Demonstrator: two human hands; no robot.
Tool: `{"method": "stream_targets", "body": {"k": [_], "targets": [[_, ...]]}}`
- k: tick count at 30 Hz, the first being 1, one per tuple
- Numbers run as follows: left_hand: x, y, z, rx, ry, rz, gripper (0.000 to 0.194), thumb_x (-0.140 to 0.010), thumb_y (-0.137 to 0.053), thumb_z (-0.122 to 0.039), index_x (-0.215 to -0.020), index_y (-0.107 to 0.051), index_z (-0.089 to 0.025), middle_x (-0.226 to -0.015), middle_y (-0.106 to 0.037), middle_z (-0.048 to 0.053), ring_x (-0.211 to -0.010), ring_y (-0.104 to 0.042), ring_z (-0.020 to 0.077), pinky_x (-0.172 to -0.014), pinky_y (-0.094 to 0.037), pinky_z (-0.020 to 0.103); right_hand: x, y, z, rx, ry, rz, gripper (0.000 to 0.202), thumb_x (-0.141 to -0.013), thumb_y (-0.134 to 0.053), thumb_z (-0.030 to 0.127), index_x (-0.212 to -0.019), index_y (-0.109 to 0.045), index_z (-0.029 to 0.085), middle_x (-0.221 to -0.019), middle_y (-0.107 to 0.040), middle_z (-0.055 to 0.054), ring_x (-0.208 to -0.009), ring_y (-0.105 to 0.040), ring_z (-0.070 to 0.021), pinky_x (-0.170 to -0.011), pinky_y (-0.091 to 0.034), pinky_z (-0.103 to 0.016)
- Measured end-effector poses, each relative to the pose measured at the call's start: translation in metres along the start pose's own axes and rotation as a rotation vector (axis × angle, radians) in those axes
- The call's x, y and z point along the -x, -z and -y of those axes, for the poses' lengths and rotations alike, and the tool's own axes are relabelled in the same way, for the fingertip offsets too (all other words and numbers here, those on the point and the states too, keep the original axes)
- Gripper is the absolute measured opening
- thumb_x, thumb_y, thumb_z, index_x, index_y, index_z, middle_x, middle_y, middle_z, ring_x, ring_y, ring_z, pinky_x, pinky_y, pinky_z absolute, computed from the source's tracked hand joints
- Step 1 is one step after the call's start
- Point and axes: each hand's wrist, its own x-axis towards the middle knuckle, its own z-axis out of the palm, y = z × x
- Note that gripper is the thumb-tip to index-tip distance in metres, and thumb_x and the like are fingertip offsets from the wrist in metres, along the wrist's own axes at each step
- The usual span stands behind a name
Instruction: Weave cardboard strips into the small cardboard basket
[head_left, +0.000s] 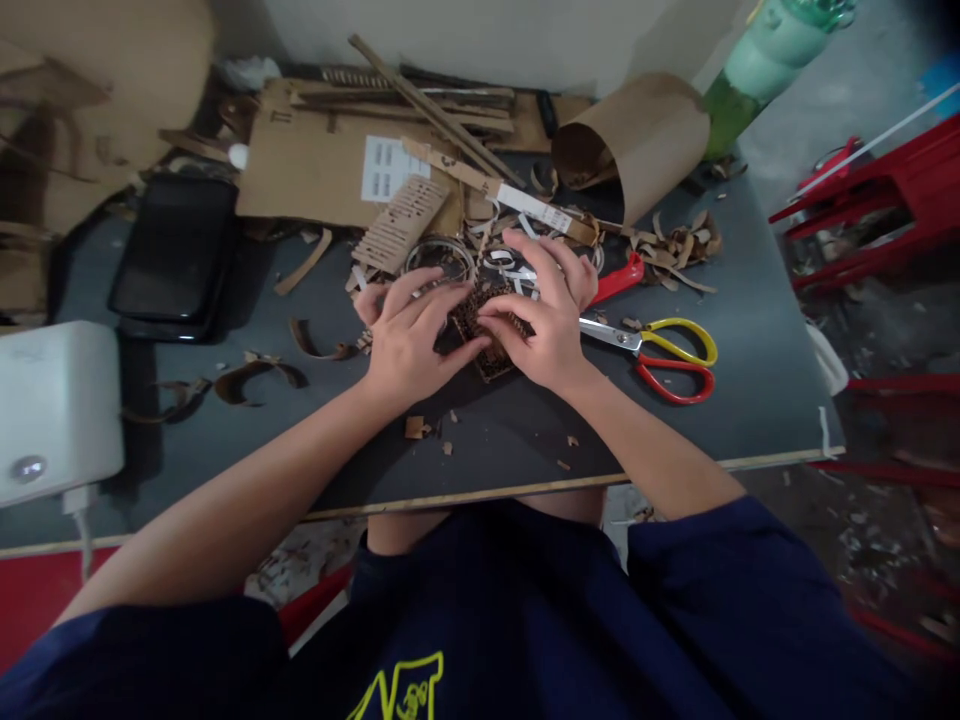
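Seen from the head camera, where the scissors point(637, 341) lie on the table point(517, 455) as a landmark, both hands meet to their left over a small brown corrugated piece point(495, 364). The left hand point(411, 340) has its grip spread, fingers arched and thumb apart along the piece's near side. The right hand point(551, 330) has thumb and index fingertip pressed together at the piece; the fingers cover so much that I can't fairly tell whether a shred is caught between them. To do this well, I'd let the left hand steady the piece at its edges and work only with the right fingertips, lightly, since corrugated card probably crushes under a hard pinch. The white strips point(501, 261) beyond the scissors, up and left, could snag the fingers, as could the red handle point(621, 279) just above the blades; nudging both aside would give room.
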Motion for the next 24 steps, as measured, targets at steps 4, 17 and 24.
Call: {"method": "stream_targets", "body": {"k": [4,17,24], "targets": [[0.000,-0.004,0.008,-0.023,-0.055,-0.107,0.025,-0.093,-0.065,-0.036,-0.116,-0.073,-0.028,-0.093,-0.078,0.006,-0.107,-0.068,0.0283,-0.097,-0.040,0.049,0.001,-0.001,0.002,-0.047,-0.024,0.017,0.023,-0.095,-0.060,0.047,-0.092,-0.079,0.034,-0.148,-0.058,-0.003,-0.141,-0.046,-0.0332,-0.120,-0.029,-0.061],[-0.003,-0.001,0.007,0.062,-0.077,-0.075,0.021,-0.093,-0.065,-0.031,-0.110,-0.076,-0.024,-0.085,-0.078,0.005,-0.099,-0.067,0.0245,-0.091,-0.045,0.044,0.004,-0.009,0.004,-0.057,0.040,0.000,0.028,-0.100,-0.051,0.033,-0.090,-0.078,0.032,-0.141,-0.064,-0.002,-0.135,-0.053,-0.0298,-0.117,-0.032,-0.056],[-0.008,0.004,0.014,0.119,-0.053,-0.007,0.022,-0.093,-0.064,-0.034,-0.108,-0.078,-0.028,-0.085,-0.078,0.004,-0.094,-0.067,0.0237,-0.087,-0.050,0.043,-0.002,-0.003,-0.009,-0.114,0.069,0.062,0.026,-0.100,-0.053,0.036,-0.092,-0.078,0.032,-0.142,-0.062,-0.003,-0.139,-0.048,-0.0283,-0.117,-0.034,-0.054]]}}
